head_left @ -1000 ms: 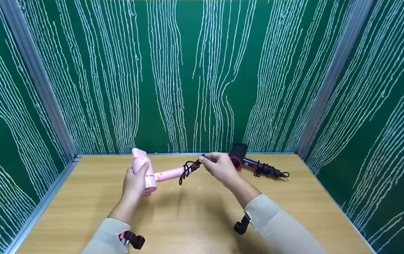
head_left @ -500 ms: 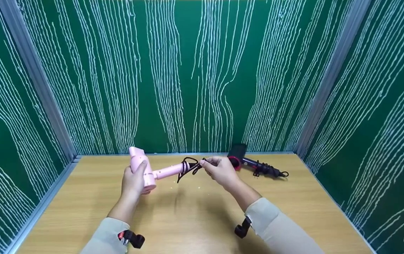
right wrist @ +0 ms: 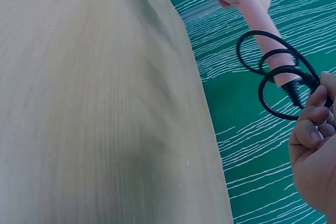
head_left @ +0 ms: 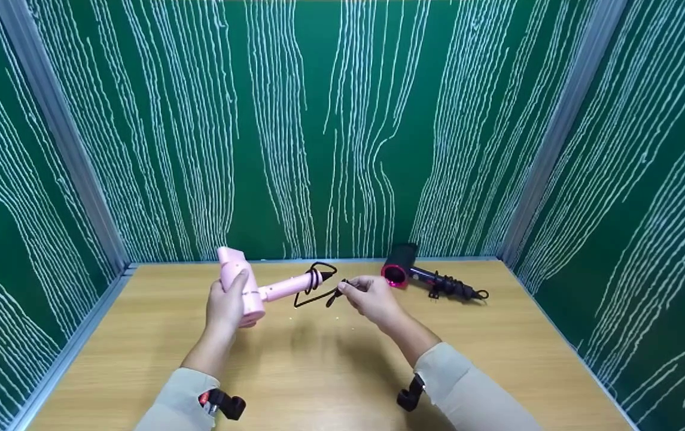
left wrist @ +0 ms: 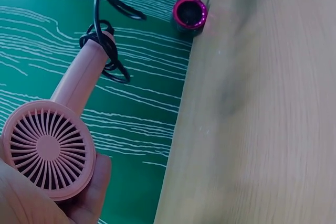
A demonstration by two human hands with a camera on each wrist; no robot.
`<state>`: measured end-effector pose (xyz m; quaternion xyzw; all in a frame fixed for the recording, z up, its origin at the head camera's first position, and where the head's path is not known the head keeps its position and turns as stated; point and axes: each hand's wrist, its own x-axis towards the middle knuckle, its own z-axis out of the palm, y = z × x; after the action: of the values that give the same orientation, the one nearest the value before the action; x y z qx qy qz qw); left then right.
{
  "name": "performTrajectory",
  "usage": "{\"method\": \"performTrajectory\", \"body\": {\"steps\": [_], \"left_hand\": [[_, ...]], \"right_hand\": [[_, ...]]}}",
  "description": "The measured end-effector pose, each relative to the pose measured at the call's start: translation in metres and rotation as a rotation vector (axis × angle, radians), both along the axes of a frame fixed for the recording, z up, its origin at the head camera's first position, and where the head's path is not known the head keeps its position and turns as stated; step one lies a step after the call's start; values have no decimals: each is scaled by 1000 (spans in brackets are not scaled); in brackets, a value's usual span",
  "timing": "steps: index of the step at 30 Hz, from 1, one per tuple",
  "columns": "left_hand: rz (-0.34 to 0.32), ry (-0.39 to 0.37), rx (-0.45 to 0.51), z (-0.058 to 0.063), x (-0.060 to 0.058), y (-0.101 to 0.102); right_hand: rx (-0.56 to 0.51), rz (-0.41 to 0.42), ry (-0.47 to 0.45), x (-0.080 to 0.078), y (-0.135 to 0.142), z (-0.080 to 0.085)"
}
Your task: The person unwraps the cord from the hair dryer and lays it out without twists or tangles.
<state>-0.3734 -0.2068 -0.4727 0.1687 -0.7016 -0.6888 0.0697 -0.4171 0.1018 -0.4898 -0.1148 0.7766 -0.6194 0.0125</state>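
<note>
A pink hair dryer (head_left: 243, 293) is held above the table by my left hand (head_left: 224, 305), which grips its barrel; the slatted round intake grille (left wrist: 48, 148) shows in the left wrist view. Its handle (head_left: 285, 288) points right, and loops of black power cord (head_left: 312, 280) circle the handle's end. My right hand (head_left: 373, 297) pinches the bundled part of that cord (right wrist: 311, 83) between thumb and fingers, just right of the handle's tip. A slack stretch of cord hangs between the handle and the right hand.
A black hair dryer with a magenta ring (head_left: 399, 268) lies at the back of the wooden table (head_left: 294, 383), its cord wrapped round the handle (head_left: 447, 284). Green walls (head_left: 270, 137) with white wavy lines stand behind and on both sides. Small pale specks lie on the tabletop.
My right hand has moved slightly down with the cord bundle, and the cord loops at the handle's end have loosened and spread. The pink hair dryer has shifted a little left.
</note>
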Motion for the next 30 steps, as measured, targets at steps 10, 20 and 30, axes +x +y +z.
{"method": "performTrajectory", "body": {"steps": [10,20,30], "left_hand": [[-36,-16,23,4,2,4],[-80,-5,38,7,4,6],[-152,12,21,11,9,10]], "right_hand": [[21,-7,-25,-3,2,-14],[31,-1,-64,-5,4,-24],[13,-21,-53,-6,2,-30]]}}
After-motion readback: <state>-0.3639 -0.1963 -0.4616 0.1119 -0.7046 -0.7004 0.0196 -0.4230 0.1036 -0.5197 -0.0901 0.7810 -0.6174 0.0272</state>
